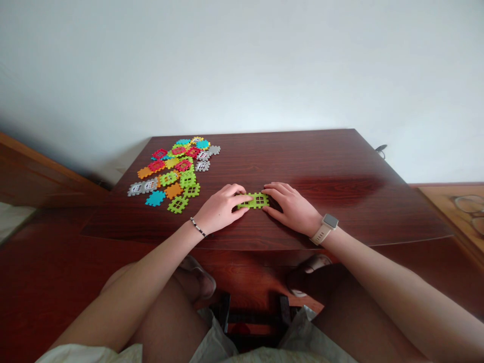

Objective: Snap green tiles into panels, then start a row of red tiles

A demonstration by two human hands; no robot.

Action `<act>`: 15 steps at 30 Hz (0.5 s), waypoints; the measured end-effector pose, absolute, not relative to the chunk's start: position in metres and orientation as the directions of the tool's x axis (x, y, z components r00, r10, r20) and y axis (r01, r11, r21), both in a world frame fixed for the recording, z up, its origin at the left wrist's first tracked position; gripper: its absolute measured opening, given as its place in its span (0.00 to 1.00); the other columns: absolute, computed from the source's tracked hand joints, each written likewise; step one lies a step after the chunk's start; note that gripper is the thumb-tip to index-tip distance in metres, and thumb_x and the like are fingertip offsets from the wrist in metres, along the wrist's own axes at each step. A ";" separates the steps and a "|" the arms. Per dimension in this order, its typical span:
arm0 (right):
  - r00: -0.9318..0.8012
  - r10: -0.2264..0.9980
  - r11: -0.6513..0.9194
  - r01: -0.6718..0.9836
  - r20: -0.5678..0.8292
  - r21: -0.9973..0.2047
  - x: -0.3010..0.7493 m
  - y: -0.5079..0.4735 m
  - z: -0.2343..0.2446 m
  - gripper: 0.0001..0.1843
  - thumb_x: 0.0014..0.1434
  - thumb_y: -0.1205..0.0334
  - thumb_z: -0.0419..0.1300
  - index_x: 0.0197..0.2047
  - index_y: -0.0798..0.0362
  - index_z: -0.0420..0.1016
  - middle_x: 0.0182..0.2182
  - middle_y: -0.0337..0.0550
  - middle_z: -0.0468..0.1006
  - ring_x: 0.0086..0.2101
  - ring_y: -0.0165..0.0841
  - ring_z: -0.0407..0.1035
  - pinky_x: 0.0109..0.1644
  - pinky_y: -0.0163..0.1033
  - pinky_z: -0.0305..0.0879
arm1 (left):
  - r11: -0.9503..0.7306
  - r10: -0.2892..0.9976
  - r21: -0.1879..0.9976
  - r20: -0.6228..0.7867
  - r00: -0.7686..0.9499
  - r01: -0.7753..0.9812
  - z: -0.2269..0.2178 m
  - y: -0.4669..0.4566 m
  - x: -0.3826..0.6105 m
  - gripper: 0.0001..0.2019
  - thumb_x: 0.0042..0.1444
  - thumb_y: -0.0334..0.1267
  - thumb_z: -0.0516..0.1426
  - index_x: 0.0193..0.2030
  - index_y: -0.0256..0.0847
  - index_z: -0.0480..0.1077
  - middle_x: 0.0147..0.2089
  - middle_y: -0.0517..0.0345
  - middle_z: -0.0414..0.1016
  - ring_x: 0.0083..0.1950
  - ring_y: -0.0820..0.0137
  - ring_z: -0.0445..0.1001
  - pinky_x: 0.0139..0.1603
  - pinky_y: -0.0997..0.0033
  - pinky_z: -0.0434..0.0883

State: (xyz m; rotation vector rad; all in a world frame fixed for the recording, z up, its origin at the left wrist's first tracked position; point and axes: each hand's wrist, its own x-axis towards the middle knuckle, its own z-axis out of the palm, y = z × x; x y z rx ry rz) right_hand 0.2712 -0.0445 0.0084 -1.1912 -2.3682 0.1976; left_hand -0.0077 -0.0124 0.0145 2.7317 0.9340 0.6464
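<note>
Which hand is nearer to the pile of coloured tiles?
Left. The left hand is right of the pile, apart from it, at the left end of the separate green tiles; the right hand is farther right, at their opposite end.

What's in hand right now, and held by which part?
The green window pieces, held by opposite ends: the left hand at their left end, the right hand with fingertips at their right end.

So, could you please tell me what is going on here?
Someone is handling green window pieces, set edge to edge on a dark table. The left hand holds their left end while the right hand touches the right end. Whether the pieces interlock is hard to see. A cluster of colourful pieces lies to the left.
</note>
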 end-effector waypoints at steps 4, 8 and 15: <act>-0.507 0.787 0.611 0.718 0.350 -0.334 0.271 -0.045 0.009 0.20 0.75 0.54 0.62 0.65 0.52 0.75 0.64 0.59 0.78 0.65 0.56 0.71 0.71 0.66 0.70 | -0.785 0.619 0.302 0.344 0.707 0.540 0.015 -0.013 -0.008 0.13 0.72 0.36 0.62 0.60 0.44 0.81 0.59 0.47 0.77 0.59 0.57 0.78 0.65 0.51 0.79; -0.507 0.787 0.612 0.717 0.352 -0.335 0.271 -0.044 0.008 0.20 0.75 0.54 0.62 0.65 0.52 0.75 0.65 0.59 0.78 0.66 0.56 0.71 0.70 0.67 0.71 | -0.785 0.619 0.302 0.344 0.706 0.541 0.015 -0.013 -0.008 0.14 0.72 0.36 0.61 0.61 0.44 0.81 0.59 0.46 0.77 0.60 0.57 0.78 0.65 0.50 0.79; -0.508 0.785 0.612 0.721 0.354 -0.324 0.271 -0.044 0.008 0.20 0.75 0.54 0.62 0.65 0.54 0.75 0.65 0.60 0.78 0.65 0.56 0.71 0.70 0.66 0.71 | -0.787 0.616 0.302 0.346 0.707 0.538 0.014 -0.013 -0.007 0.14 0.72 0.35 0.61 0.61 0.45 0.81 0.59 0.47 0.77 0.60 0.57 0.78 0.65 0.51 0.78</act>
